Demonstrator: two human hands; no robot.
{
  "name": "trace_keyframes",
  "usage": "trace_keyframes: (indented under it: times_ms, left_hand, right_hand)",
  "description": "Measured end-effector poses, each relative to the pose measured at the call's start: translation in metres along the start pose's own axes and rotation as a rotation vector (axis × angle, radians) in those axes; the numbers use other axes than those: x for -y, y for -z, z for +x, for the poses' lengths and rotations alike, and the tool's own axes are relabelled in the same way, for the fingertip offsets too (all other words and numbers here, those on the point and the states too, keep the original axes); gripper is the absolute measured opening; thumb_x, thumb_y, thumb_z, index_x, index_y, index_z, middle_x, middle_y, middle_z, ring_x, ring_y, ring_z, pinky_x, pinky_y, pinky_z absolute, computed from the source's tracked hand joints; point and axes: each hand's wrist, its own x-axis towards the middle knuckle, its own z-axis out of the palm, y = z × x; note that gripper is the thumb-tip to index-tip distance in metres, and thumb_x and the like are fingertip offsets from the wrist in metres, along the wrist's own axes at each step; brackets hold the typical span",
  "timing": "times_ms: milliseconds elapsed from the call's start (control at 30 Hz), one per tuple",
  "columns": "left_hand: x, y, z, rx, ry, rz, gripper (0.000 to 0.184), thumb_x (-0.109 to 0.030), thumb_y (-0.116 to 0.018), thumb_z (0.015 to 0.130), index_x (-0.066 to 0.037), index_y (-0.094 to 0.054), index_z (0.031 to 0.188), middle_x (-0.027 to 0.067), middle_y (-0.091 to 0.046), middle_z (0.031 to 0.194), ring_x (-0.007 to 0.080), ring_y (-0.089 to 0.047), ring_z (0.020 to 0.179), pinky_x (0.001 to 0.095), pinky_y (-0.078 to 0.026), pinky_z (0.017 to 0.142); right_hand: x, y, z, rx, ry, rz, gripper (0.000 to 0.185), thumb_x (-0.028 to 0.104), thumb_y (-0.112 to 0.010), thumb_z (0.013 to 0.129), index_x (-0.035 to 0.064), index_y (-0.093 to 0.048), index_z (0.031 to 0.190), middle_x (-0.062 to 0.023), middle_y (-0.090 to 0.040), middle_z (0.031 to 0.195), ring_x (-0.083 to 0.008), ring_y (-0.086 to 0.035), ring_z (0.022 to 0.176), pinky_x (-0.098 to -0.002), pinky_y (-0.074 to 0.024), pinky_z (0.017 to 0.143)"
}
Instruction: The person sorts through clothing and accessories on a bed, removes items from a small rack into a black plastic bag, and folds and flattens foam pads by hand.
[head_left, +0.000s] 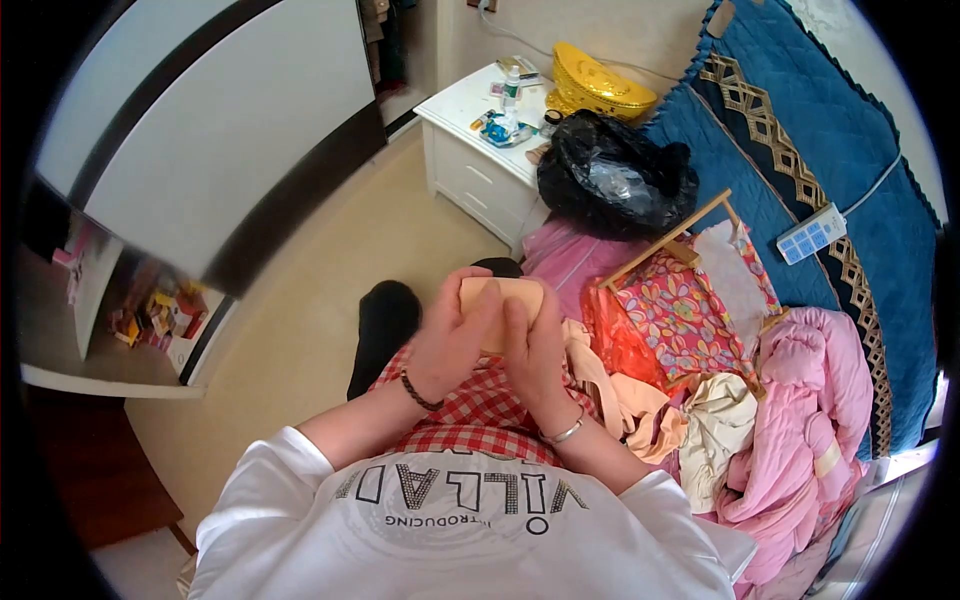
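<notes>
A folded peach-coloured piece, which looks like cloth (527, 290), is held above my lap between both hands. My left hand (447, 345), with a dark beaded bracelet at its wrist, is closed on the left side, thumb on top. My right hand (538, 360), with a silver bangle, grips the right side, its thumb also on top. The fingers underneath are mostly hidden. Peach fabric (635, 405) lies loosely just right of my right hand, beside a cream cloth (722, 425).
To the right are a floral fabric box with wooden bars (690, 305), a pink quilted garment (795, 440), a black plastic bag (610, 175) and a power strip (812, 233) on a blue bedspread (770, 95). A white nightstand (455, 110) stands ahead, a sliding wardrobe (240, 110) left.
</notes>
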Motion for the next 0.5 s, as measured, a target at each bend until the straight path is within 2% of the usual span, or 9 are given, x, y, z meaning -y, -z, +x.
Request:
trace_keyframes:
  times_ms: [33,67,133,200,267,400,467,500]
  left_hand:
    - [0.002,-0.002,0.0,-0.09,-0.023,-0.032,0.027,-0.024,-0.053,0.092,-0.002,-0.049,0.108,0.0054,-0.059,0.09,0.0084,-0.055,0.08,0.0221,-0.047,0.069]
    - [0.004,-0.003,0.0,-0.093,-0.024,-0.033,0.027,-0.024,-0.053,0.092,-0.002,-0.049,0.108,0.0054,-0.059,0.09,0.0084,-0.055,0.08,0.0221,-0.047,0.069]
    - [0.012,-0.004,0.002,-0.156,-0.14,0.006,0.027,-0.028,-0.049,0.094,-0.002,-0.049,0.1,0.0034,-0.056,0.083,0.0072,-0.051,0.074,0.022,-0.044,0.064]
    - [0.016,-0.003,0.005,-0.161,-0.152,0.019,0.027,-0.029,-0.047,0.095,-0.002,-0.049,0.097,0.0025,-0.055,0.081,0.0066,-0.05,0.072,0.0222,-0.044,0.062]
    - [0.017,-0.001,0.006,-0.165,-0.158,0.032,0.029,-0.031,-0.045,0.096,-0.002,-0.05,0.095,0.0015,-0.054,0.079,0.0061,-0.049,0.071,0.0224,-0.043,0.061]
    - [0.026,0.007,0.009,-0.049,0.046,-0.206,0.031,-0.034,-0.041,0.097,-0.005,-0.051,0.093,0.0006,-0.054,0.08,0.006,-0.05,0.073,0.023,-0.044,0.065]
    - [0.03,0.008,0.012,-0.025,0.108,-0.299,0.032,-0.035,-0.04,0.097,-0.005,-0.052,0.094,0.0005,-0.054,0.081,0.0062,-0.051,0.074,0.023,-0.044,0.066]
    - [0.03,0.006,0.013,-0.013,0.191,-0.429,0.028,-0.031,-0.044,0.096,-0.004,-0.052,0.097,0.0014,-0.056,0.085,0.0071,-0.053,0.078,0.0233,-0.045,0.07]
  right_hand:
    - [0.003,-0.002,-0.001,-0.046,0.057,-0.038,0.034,0.021,-0.048,0.093,-0.0028,-0.043,0.116,-0.0223,-0.055,0.1,-0.0315,-0.056,0.091,-0.036,-0.0441,0.079]
    - [0.006,-0.004,-0.002,-0.092,0.116,-0.077,0.031,0.021,-0.046,0.093,-0.0025,-0.043,0.114,-0.0227,-0.055,0.098,-0.0329,-0.056,0.088,-0.0367,-0.0445,0.077]
    - [0.01,-0.005,-0.003,-0.098,0.095,-0.07,0.03,0.021,-0.045,0.093,-0.0024,-0.044,0.111,-0.0222,-0.055,0.096,-0.0328,-0.056,0.087,-0.0366,-0.0444,0.076]
    - [0.01,-0.006,-0.004,-0.107,0.07,-0.062,0.028,0.02,-0.044,0.093,-0.0023,-0.045,0.109,-0.0217,-0.055,0.095,-0.0326,-0.056,0.086,-0.0365,-0.0443,0.076]
    - [0.006,-0.007,-0.006,-0.08,0.004,0.032,0.027,0.022,-0.038,0.096,-0.0011,-0.049,0.106,-0.0139,-0.055,0.094,-0.0231,-0.052,0.083,-0.0323,-0.042,0.073]
    - [-0.001,-0.005,-0.004,-0.005,-0.067,0.205,0.027,0.021,-0.04,0.095,-0.0024,-0.049,0.103,-0.016,-0.056,0.091,-0.0239,-0.055,0.083,-0.0322,-0.0441,0.074]
    - [-0.009,-0.007,0.0,0.025,-0.112,0.21,0.028,0.022,-0.04,0.096,-0.0024,-0.049,0.104,-0.0126,-0.056,0.091,-0.0187,-0.053,0.082,-0.0301,-0.0441,0.073]
    - [-0.008,-0.005,0.003,0.019,-0.105,0.213,0.028,0.022,-0.04,0.096,-0.0024,-0.049,0.104,-0.0126,-0.056,0.091,-0.0187,-0.053,0.082,-0.0301,-0.0441,0.073]
